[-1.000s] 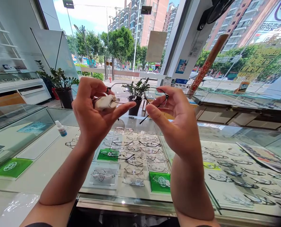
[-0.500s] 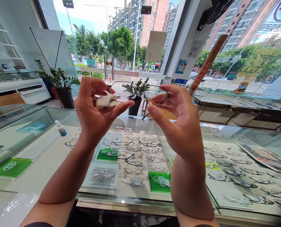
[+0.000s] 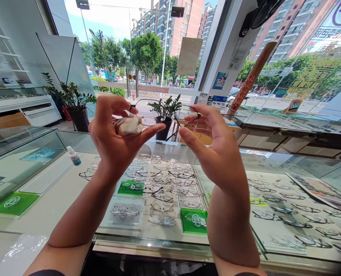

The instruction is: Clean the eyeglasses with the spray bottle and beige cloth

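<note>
Fingers [image 3: 113,102] of the left hand [image 3: 111,132], half-hiding a pale cloth [image 3: 128,126], and right hand [image 3: 216,147] grip eyeglasses [image 3: 176,117] with faint rims.

Your display counter [image 3: 87,199] spans 10 to 2 o'clock, with rows of eyeglasses [image 3: 161,207] at 12. The held glasses [image 3: 144,100] are above it at 12. A spray bottle [image 3: 75,157] stands at 11, a magazine [image 3: 322,189] lies at 2. Beyond the counter, potted plants sit at 12 [image 3: 163,128] and 11 [image 3: 80,119], before the window [image 3: 147,82].
</note>
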Available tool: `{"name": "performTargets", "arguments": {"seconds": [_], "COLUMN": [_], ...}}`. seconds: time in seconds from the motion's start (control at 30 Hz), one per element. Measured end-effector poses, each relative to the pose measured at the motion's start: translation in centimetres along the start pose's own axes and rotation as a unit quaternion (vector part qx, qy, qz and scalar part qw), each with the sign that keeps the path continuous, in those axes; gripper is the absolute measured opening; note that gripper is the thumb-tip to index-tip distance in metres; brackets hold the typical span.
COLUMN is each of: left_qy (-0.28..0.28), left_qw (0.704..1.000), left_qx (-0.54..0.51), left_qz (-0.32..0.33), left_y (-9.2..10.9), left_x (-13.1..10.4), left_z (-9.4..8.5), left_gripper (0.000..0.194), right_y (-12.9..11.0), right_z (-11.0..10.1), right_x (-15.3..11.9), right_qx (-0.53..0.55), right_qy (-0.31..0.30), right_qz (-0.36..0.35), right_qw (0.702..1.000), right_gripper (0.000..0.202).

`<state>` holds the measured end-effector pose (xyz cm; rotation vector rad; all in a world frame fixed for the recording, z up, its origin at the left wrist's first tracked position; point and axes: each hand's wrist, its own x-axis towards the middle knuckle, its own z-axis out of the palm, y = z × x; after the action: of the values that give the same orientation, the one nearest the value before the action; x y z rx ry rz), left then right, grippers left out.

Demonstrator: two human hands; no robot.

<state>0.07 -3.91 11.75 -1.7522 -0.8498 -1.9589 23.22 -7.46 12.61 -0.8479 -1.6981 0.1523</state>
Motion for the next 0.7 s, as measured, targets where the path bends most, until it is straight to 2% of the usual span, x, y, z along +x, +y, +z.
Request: {"name": "performTargets", "arguments": {"seconds": [0.2,0.5,0.7], "left_qy": [0.008,0.016,0.024], "left_qw": [0.999,1.000,0.999], "left_qx": [-0.038,0.008,-0.023], "left_qz": [-0.005,-0.005,-0.003], "left_y": [-0.05,0.03,-0.47], "left_x": [-0.14,-0.11,-0.34], "left_z": [0.02,0.24,0.36], "left_gripper": [0.059,0.064,0.066], "right_y": [0.01,0.37,0.52], "right_z": [0.05,0.03,0.13], "right_x": [0.08,0.18,0.21], "right_qx": [0.001,0.011,0.028], "right_qy": [-0.015,-0.031,-0.041], "right_qz": [0.017,0.008,0.021], "right_qw": [1.000,0.999,0.999], "right_gripper": [0.053,0.052,0.053]}}
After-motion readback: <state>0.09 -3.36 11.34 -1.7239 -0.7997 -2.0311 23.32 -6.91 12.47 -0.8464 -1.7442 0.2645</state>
